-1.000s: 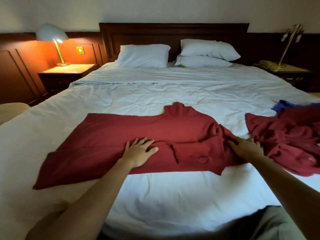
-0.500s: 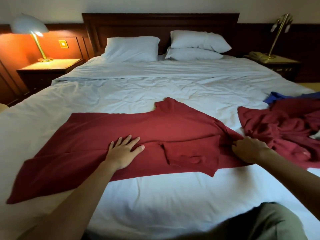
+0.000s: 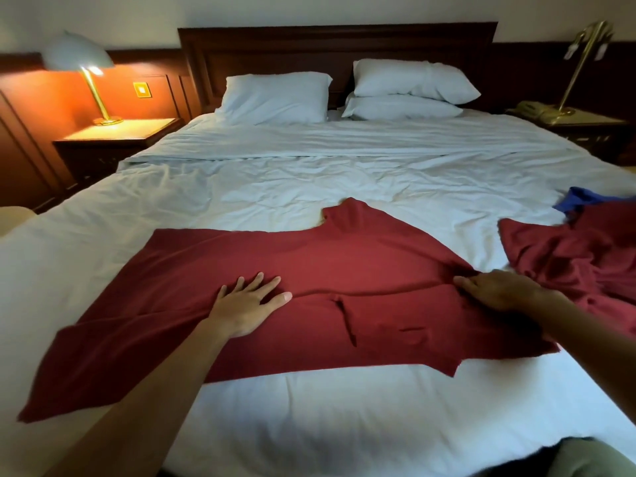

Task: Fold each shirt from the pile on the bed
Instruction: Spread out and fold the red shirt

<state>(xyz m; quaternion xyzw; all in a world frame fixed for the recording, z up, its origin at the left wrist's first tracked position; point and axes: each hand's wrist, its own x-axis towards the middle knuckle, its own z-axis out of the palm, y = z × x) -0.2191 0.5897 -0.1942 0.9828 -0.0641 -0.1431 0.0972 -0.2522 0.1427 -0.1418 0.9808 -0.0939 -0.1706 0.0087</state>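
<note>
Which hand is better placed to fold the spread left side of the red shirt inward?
Left, probably. The left hand lies flat on the red shirt nearest that spread side; the right hand rests on its opposite end, next to the pile.
</note>
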